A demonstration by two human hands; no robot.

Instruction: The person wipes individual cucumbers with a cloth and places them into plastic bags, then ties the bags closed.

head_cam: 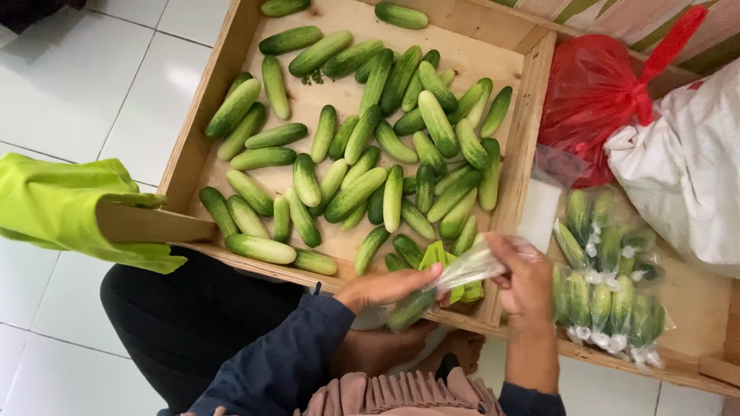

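Bagging: a clear plastic bag (462, 271) with cucumbers inside is held between both hands, over the front rail of the wooden crate (206, 115).
Left hand (385, 288): closed on the bag from the left, thumb and fingers pinching the plastic near its middle; dark blue sleeve up to the wrist.
Right hand (528, 279): clenched on the twisted top end of the bag, fingers curled around the gathered plastic.
Bag position: tilted, low end toward the person, top end up and right; a green cucumber (411, 310) is seen in the low end, just over the crate edge.
Yellow-green strips (451, 270): seen behind the bag at the crate's front corner; kind cannot be told.
Main compartment: many loose cucumbers (362, 154) lying flat, mostly in the middle and right part.
Right compartment: finished bagged cucumbers (609, 285) stacked just beside the right hand, across the divider.
Behind those: a red plastic bag (593, 92) and a white sack (686, 169), touching each other.
Left edge: a lime-green cloth (54, 204) draped beside the crate corner.
Floor: white tiles (69, 77).
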